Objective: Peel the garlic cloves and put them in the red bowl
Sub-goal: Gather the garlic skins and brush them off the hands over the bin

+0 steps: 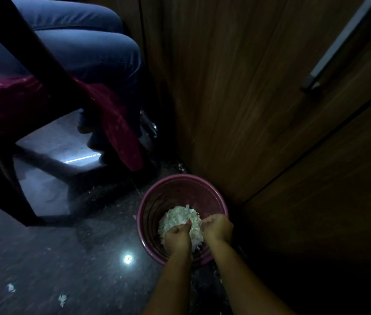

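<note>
a dim room with a dark, glossy speckled floor (43, 258) that throws back a small round glare of light; dark wooden cupboard doors (236, 98) rise on the right, one carrying a long metal handle (339, 46)

the single head view looks steeply down. at the foot of the cupboard stands a round bucket (181, 179), pinkish red with a thick rolled rim and ribbed inner wall, touching or almost touching the wood on its right side. inside it lies a pale heap of garlic skins (177, 215), whitish and cream, thin and flaky, piled toward the near half of the bucket. whether any whole cloves lie among the flakes cannot be told in this light

both bare forearms reach in from the bottom edge. the left hand (177, 234) is down in the heap, its fingers curled together into the flakes, a painted nail just showing at the tip. the right hand (217, 226) sits just beside it, also curled inward with the fingers bunched on the heap; what exactly each hand grips is hidden by the knuckles

a few white scraps (62, 300) lie scattered on the floor at lower left, well apart from the bucket. at upper left a second person sits on a dark red plastic chair (5, 103), knees in blue jeans (84, 46), a maroon cloth (120, 133) hanging down beside the legs
</note>
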A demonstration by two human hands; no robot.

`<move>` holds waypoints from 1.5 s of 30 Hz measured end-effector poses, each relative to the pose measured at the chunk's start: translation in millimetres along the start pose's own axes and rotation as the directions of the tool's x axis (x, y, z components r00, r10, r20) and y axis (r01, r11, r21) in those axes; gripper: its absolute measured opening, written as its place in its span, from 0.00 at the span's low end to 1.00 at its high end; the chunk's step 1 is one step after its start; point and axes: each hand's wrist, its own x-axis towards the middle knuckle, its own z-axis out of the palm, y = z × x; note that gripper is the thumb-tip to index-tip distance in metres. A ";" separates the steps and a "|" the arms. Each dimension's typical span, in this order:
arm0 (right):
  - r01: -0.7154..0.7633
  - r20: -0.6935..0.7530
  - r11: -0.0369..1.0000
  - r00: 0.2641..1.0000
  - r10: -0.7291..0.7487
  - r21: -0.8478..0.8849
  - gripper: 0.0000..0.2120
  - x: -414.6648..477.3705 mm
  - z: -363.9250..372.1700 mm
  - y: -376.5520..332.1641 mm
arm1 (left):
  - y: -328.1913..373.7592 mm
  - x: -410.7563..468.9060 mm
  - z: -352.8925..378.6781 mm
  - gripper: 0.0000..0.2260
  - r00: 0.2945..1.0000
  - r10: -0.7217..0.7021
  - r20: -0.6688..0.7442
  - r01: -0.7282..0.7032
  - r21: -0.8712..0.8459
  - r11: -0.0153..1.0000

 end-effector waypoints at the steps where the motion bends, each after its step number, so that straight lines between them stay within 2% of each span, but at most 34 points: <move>1: 0.009 0.003 1.000 1.000 -0.009 -0.016 0.06 -1.1 -0.9 1.2 | -1.7 0.3 0.7 0.12 1.000 0.010 0.016 -0.010 -0.009 1.000; 5: 0.040 0.029 0.999 0.999 -0.039 -0.032 0.05 -4.0 -1.8 5.9 | -2.7 -1.2 3.7 0.08 0.999 0.010 0.036 -0.008 -0.051 0.999; 8: 0.054 0.033 0.996 0.998 -0.052 -0.064 0.08 -2.6 0.3 10.2 | -2.4 -4.0 3.5 0.11 1.000 0.009 -0.004 -0.008 0.017 1.000; 10: 0.074 0.061 0.995 0.996 -0.070 -0.071 0.10 -0.9 2.4 11.0 | -5.5 -2.8 3.4 0.04 0.999 0.038 -0.026 -0.036 0.074 0.997; 11: 0.085 0.076 0.993 0.994 -0.079 -0.080 0.11 -0.4 2.3 11.0 | -6.8 -3.5 3.6 0.06 0.998 0.050 -0.028 -0.047 0.078 0.996; 13: 0.080 0.071 0.991 0.995 -0.072 -0.106 0.11 -0.3 1.6 9.8 | -10.3 -2.3 3.7 0.15 0.999 0.046 -0.006 -0.045 0.079 0.996; 14: 0.065 0.052 0.992 0.997 -0.060 -0.104 0.10 -0.6 0.2 9.5 | -8.7 -4.0 3.1 0.15 0.999 0.040 0.005 -0.040 0.083 0.996; 16: 0.058 0.016 0.995 0.998 -0.056 -0.082 0.04 -1.6 -3.7 8.5 | -6.3 -4.2 2.5 0.06 0.999 0.035 0.001 -0.035 0.087 0.996; 18: 0.087 0.036 0.994 0.996 -0.085 -0.063 0.03 -3.7 -7.6 6.5 | -2.9 -6.4 -0.1 0.08 0.999 0.029 -0.016 -0.027 0.108 0.994; 19: 0.102 0.055 0.994 0.993 -0.100 -0.046 0.02 -5.7 -10.9 5.0 | -2.2 -7.9 0.8 0.05 0.999 0.032 -0.023 -0.029 0.131 0.991; 20: 0.107 0.087 0.994 0.991 -0.104 -0.020 0.07 -6.9 -12.1 4.0 | -1.4 -10.2 1.6 0.07 0.999 0.034 -0.025 -0.030 0.143 0.989; 22: 0.106 0.212 0.994 0.971 -0.110 0.028 0.18 -10.2 -16.2 2.2 | 0.5 -12.8 4.8 0.24 0.998 0.061 -0.011 -0.059 0.143 0.988; 23: 0.105 0.278 0.994 0.954 -0.112 0.041 0.22 -12.8 -19.1 0.8 | 4.1 -16.2 4.9 0.28 0.997 0.072 -0.001 -0.072 0.128 0.989; 25: 0.060 0.348 0.991 0.932 -0.099 0.121 0.22 -23.0 -32.0 -5.8 | 15.0 -27.5 4.5 0.30 0.997 0.078 0.009 -0.078 0.091 0.993; 28: -0.008 0.368 0.955 0.924 -0.106 0.295 0.20 -48.5 -69.4 -28.4 | 30.6 -39.7 11.2 0.25 0.997 0.083 0.003 -0.083 0.042 0.996; 30: -0.080 0.382 0.903 0.919 -0.098 0.423 0.20 -70.2 -99.8 -43.7 | 35.9 -47.5 21.3 0.27 0.993 0.092 0.078 -0.090 -0.023 0.996; 32: -0.162 0.381 0.810 0.921 -0.082 0.564 0.22 -92.1 -126.6 -56.6 | 68.8 -96.1 20.7 0.29 0.985 0.031 0.171 -0.013 -0.103 0.995; 35: -0.218 0.340 0.624 0.937 -0.082 0.751 0.24 -125.4 -159.8 -68.1 | 111.6 -185.5 8.4 0.20 0.955 -0.014 0.296 0.100 -0.276 0.956; 38: -0.204 0.283 0.412 0.949 -0.139 0.888 0.24 -168.8 -193.6 -83.0 | 132.1 -239.3 -0.3 0.22 0.938 0.105 0.330 0.053 -0.436 0.899; 40: -0.153 0.220 0.332 0.960 -0.173 0.931 0.24 -205.3 -219.2 -88.5 | 141.3 -276.2 -7.7 0.23 0.933 0.162 0.322 0.029 -0.515 0.857; 45: 0.087 -0.019 0.259 0.967 -0.254 0.962 0.20 -281.9 -295.1 -88.6 | 153.6 -382.9 -10.7 0.21 0.866 0.303 0.397 0.016 -0.629 0.777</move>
